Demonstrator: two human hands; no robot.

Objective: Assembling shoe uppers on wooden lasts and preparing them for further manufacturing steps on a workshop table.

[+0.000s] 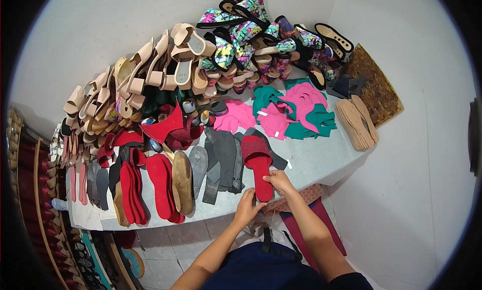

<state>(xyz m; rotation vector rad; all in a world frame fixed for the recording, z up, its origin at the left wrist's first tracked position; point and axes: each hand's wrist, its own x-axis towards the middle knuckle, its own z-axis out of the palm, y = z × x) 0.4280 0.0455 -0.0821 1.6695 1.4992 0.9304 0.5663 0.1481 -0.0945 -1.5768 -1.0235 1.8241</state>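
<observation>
A red slide sandal [260, 170] with a wide textured strap lies along the table, its heel end toward me. My left hand [246, 208] grips the heel end from the left, the thumb along the edge. On the other side, my right hand [279, 182] holds the sole's right edge, thumb on top; its fingers underneath are mostly hidden. Just left of the sandal are dark grey sole-shaped pieces [225, 157], partly overlapped by one another. A wooden shoe last [182, 182] and a stack of red soles [161, 187] lie farther left.
The grey table [321, 162] carries pink cut pieces [303, 100], green ones [316, 123] and a stack of tan insoles [355, 123] at right. Beige heeled sandals [145, 64] and patterned sandals [243, 33] are piled along the back wall. A brown board [374, 84] leans behind.
</observation>
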